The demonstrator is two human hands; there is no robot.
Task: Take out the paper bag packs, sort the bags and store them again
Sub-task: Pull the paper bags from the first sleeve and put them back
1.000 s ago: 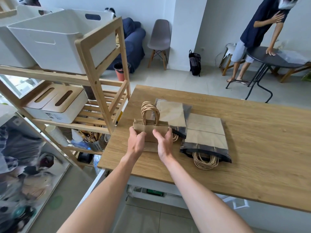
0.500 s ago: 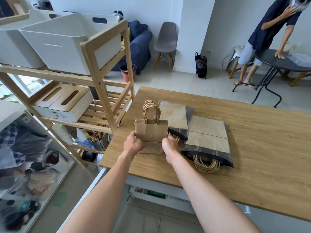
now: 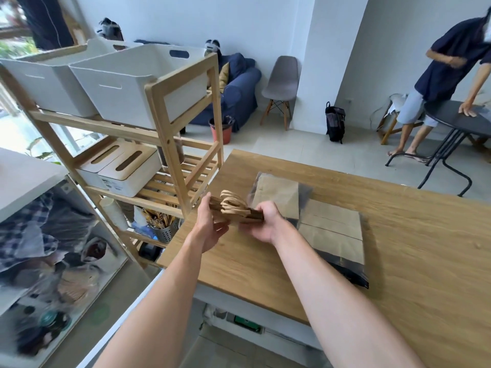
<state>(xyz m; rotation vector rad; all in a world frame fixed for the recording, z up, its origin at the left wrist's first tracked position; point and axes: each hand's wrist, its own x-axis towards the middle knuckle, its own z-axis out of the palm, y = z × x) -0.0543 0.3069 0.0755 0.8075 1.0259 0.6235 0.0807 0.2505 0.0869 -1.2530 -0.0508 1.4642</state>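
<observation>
The small stack of paper bags [image 3: 236, 212], which half a second ago stood upright on its bottom edge with the handles pointing up, is now tipped over and lifted clear of the surface [image 3: 398, 235]; it is seen edge-on, with the twisted handles [image 3: 231, 202] facing the camera. The left hand [image 3: 210, 227] supports the stack at its left end, thumb on top and fingers curled beneath, so this grip is closed on the stack. The right hand [image 3: 265, 224] holds the right end in the same manner. Two plastic-wrapped packs [image 3: 332, 229] lie flat on the surface just beyond and to the right of the hands, one overlapping the other. The change indicates that squaring the stack is probably complete and that it is being carried. The stack is held at the corner of the surface nearest the wooden shelf [image 3: 183, 144], so storage there is a likely next step.
</observation>
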